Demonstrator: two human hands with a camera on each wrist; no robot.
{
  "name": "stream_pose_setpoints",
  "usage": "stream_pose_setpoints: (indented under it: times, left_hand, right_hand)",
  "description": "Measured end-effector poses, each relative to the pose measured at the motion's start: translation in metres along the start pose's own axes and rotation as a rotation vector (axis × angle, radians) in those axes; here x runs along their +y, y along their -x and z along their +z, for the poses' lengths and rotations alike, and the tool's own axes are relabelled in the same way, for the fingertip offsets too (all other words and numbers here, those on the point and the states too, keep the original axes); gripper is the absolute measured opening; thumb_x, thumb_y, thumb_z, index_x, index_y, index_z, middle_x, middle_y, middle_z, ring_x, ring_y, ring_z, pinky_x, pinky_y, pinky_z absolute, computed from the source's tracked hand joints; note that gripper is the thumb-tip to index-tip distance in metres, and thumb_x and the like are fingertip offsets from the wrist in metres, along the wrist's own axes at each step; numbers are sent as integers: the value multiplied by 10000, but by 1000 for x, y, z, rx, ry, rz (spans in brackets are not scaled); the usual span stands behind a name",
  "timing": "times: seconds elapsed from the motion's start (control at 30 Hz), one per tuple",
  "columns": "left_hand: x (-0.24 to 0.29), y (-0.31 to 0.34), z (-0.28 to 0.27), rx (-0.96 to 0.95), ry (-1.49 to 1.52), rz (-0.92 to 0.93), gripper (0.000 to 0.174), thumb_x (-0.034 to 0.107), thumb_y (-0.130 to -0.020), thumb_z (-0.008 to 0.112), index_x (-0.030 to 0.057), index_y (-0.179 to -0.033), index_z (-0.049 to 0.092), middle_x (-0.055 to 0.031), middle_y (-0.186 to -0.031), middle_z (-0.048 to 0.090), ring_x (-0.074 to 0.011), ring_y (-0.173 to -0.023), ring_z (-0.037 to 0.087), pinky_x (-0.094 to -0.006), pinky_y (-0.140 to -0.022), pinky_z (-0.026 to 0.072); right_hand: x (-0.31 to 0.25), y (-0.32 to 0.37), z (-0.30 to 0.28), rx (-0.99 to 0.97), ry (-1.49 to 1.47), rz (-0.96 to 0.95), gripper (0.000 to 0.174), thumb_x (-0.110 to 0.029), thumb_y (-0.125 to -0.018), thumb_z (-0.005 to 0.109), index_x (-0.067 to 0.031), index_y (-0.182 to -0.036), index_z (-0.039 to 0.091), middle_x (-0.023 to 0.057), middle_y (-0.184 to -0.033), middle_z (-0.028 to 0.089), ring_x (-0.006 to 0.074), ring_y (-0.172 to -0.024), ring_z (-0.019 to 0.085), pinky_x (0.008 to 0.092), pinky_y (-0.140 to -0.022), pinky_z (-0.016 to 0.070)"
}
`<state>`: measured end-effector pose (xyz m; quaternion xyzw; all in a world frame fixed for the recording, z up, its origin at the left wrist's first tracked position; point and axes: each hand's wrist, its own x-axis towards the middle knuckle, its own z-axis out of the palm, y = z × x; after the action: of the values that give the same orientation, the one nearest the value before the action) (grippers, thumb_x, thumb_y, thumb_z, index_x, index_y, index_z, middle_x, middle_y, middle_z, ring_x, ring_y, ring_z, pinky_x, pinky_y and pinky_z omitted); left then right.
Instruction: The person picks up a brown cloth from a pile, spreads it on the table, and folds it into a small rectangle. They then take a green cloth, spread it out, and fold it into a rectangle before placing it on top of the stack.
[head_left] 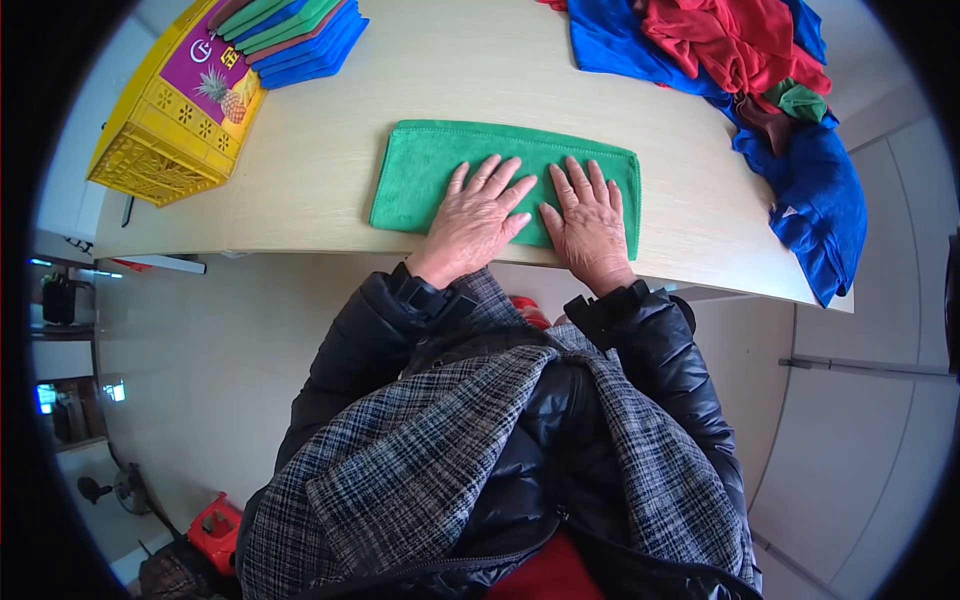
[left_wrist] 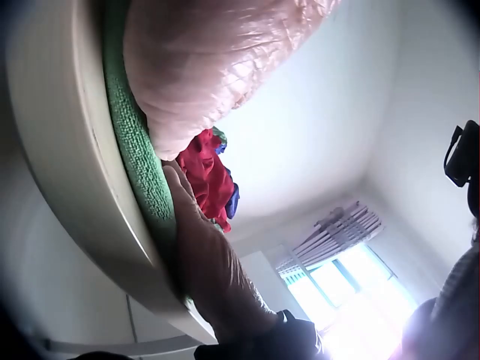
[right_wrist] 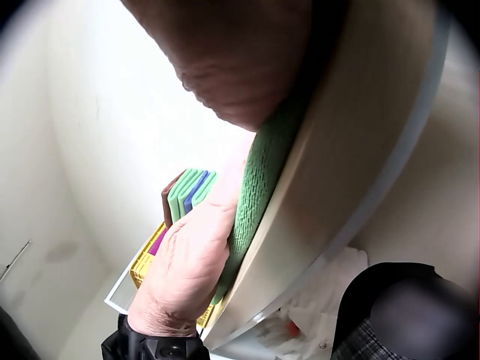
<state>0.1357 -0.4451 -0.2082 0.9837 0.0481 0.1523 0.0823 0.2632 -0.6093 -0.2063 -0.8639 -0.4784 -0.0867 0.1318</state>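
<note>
A green cloth [head_left: 420, 180], folded into a long rectangle, lies flat near the table's front edge. My left hand [head_left: 473, 222] rests palm down on its middle, fingers straight and pointing away from me. To its right, my right hand [head_left: 588, 222] lies flat on the cloth's right part, fingers spread a little. The thumbs point toward each other with a small gap between them. In the left wrist view the cloth [left_wrist: 139, 146] shows as a thick layer under the palm; in the right wrist view the cloth [right_wrist: 255, 180] runs beneath both hands.
At the back left, a yellow crate [head_left: 165, 150] stands with a stack of folded green, blue and brown cloths [head_left: 310, 50] at its top. Loose red cloths [head_left: 700, 35] and blue cloths [head_left: 820, 200] heap along the right side, one hanging over the table's [head_left: 300, 180] front edge.
</note>
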Motion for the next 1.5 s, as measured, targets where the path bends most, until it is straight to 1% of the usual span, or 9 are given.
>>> stream_pose_setpoints:
  times: [0.2, 0.37, 0.5, 0.6, 0.73, 0.87, 1.17, 1.3, 1.5]
  left_hand:
    - [-40, 20, -6, -2, -57, -146, 561, 482, -1045, 427, 182, -1519, 448, -103, -1609, 355, -320, -1497, 281, -549, -1218, 184]
    - [-79, 37, -13, 12, -82, -225, 578, 508, -1051, 392, 190, -1533, 423, -102, -1617, 339, -322, -1507, 262, -545, -1225, 174]
    - [-85, 40, -24, 0, -69, -333, 581, 499, -1047, 410, 171, -1526, 429, -114, -1616, 336, -322, -1505, 266, -550, -1222, 188]
    - [-76, 36, -30, -41, -171, -394, 591, 504, -1040, 427, 150, -1513, 444, -126, -1602, 358, -325, -1495, 285, -558, -1210, 211]
    - [-66, 18, -30, -16, -187, -267, 579, 476, -1042, 448, 143, -1516, 431, -131, -1590, 376, -330, -1492, 289, -553, -1205, 211]
    - [-63, -9, -16, 11, -38, -144, 587, 495, -1042, 440, 153, -1519, 433, -132, -1580, 394, -336, -1484, 306, -562, -1202, 206]
    - [-71, -19, 1, -19, -123, -178, 602, 519, -1045, 420, 172, -1537, 411, -128, -1597, 372, -339, -1485, 301, -558, -1201, 197]
    - [-66, -11, -1, 29, -118, -171, 607, 528, -1028, 445, 180, -1525, 429, -122, -1588, 383, -339, -1484, 300, -588, -1199, 193]
    - [-54, 2, -5, -24, -145, -194, 608, 508, -1041, 435, 163, -1541, 401, -126, -1602, 357, -340, -1485, 291, -559, -1203, 192]
  right_hand:
    - [11, 5, -5, 3, 24, 15, 604, -469, -1015, 489, -134, -1515, 440, 137, -1578, 394, 377, -1476, 311, 538, -1209, 219]
    - [21, 7, -5, 4, 22, 16, 608, -480, -1019, 476, -135, -1518, 439, 139, -1582, 389, 374, -1479, 307, 532, -1214, 213]
    - [27, 8, -3, 5, 12, 12, 609, -481, -1017, 478, -134, -1516, 442, 142, -1582, 389, 375, -1482, 303, 531, -1211, 217]
    - [31, 7, -6, 15, 36, 39, 619, -486, -1015, 481, -122, -1514, 443, 141, -1582, 388, 378, -1481, 303, 533, -1206, 223]
    - [35, -2, -13, -61, 65, 155, 636, -493, -1013, 483, -103, -1513, 439, 156, -1578, 391, 382, -1477, 308, 533, -1202, 230]
    - [28, -13, -11, 31, 92, 116, 645, -492, -1012, 483, -85, -1510, 437, 177, -1571, 395, 387, -1472, 315, 533, -1200, 232]
    - [38, -14, 1, 42, 37, 79, 648, -496, -1017, 474, -84, -1516, 427, 188, -1569, 391, 390, -1471, 314, 531, -1204, 227]
    - [41, -12, -1, 28, 26, 62, 655, -504, -1017, 471, -87, -1519, 423, 186, -1574, 385, 389, -1474, 311, 530, -1205, 226]
    - [46, -7, -2, 10, 26, 5, 653, -497, -1011, 486, -88, -1517, 425, 168, -1580, 381, 376, -1477, 312, 528, -1206, 227]
